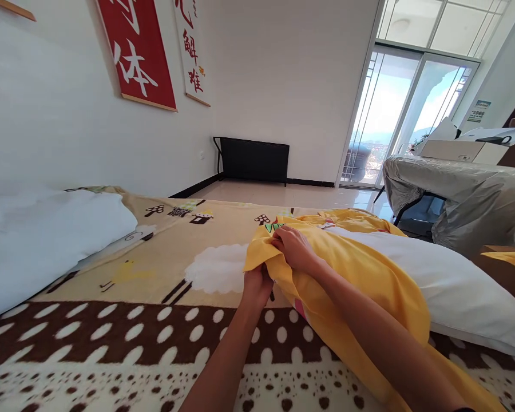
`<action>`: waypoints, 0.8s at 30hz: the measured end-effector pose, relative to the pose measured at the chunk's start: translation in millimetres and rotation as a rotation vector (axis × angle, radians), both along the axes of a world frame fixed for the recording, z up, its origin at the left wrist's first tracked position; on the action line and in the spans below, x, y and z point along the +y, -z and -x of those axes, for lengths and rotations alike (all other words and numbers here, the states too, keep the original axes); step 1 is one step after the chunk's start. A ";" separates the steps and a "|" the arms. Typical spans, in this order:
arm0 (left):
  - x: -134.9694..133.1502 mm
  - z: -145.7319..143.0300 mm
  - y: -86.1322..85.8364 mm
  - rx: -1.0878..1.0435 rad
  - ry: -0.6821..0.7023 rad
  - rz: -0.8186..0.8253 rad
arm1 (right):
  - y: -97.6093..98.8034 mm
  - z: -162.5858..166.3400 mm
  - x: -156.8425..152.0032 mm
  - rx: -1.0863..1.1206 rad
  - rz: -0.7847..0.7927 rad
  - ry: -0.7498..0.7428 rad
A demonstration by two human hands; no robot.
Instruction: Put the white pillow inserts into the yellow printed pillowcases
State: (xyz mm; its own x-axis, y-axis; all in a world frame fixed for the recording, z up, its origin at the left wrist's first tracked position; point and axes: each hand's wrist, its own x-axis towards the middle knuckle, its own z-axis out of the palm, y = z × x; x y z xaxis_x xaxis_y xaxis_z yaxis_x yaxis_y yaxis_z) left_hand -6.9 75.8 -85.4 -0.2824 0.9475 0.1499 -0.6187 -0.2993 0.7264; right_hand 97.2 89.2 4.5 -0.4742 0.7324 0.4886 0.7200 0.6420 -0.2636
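Note:
A yellow pillowcase [360,269] with printed figures is drawn partway over a white pillow [463,280], which shows bare on the right side. My right hand [295,247] grips the cloth from above near its left end, fingers curled into a fold. Just below and to the left, my left hand [257,284] is closed on the hanging edge of the same cloth, its fingertips hidden under the fabric. Loose yellow cloth trails down beneath my right forearm toward the bottom right corner.
Under everything lies a patterned blanket [167,252] with a sheep and brown dotted bands. Another white pillow [55,240] rests at the left by the wall. A black folded panel [255,161] leans at the back. A plastic-covered table [476,177] with boxes stands right.

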 end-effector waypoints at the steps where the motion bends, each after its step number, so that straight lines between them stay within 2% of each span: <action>1: 0.7 3.5 0.4 0.034 -0.002 0.002 | 0.1 -1.0 2.1 0.031 0.005 0.016; 6: -0.2 24.8 3.7 0.319 -0.026 0.048 | 1.8 -4.5 13.0 0.151 0.032 0.061; 9: -3.3 34.1 2.5 0.482 -0.129 0.077 | 5.8 -2.5 13.8 0.180 0.043 0.051; 12: -6.3 33.9 -1.5 0.525 -0.281 0.046 | 10.0 0.6 11.9 0.191 0.050 0.036; 14: -7.3 29.8 -3.8 0.504 -0.318 0.012 | 12.1 1.4 11.3 0.192 0.047 0.027; 18: -7.6 23.9 -7.7 0.453 -0.241 -0.007 | 14.6 0.8 11.8 0.184 0.030 0.003; 24: -13.2 28.1 -23.9 0.455 -0.083 0.095 | 15.9 2.9 5.9 0.140 -0.014 -0.044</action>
State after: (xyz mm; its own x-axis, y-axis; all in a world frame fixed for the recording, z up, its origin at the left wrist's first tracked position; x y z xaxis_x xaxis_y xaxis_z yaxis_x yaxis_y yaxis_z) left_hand -35.0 62.6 -61.4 -0.2839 0.9399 0.1897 -0.2079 -0.2535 0.9447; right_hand 94.2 95.1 -11.4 -0.4325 0.7051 0.5620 0.6477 0.6765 -0.3504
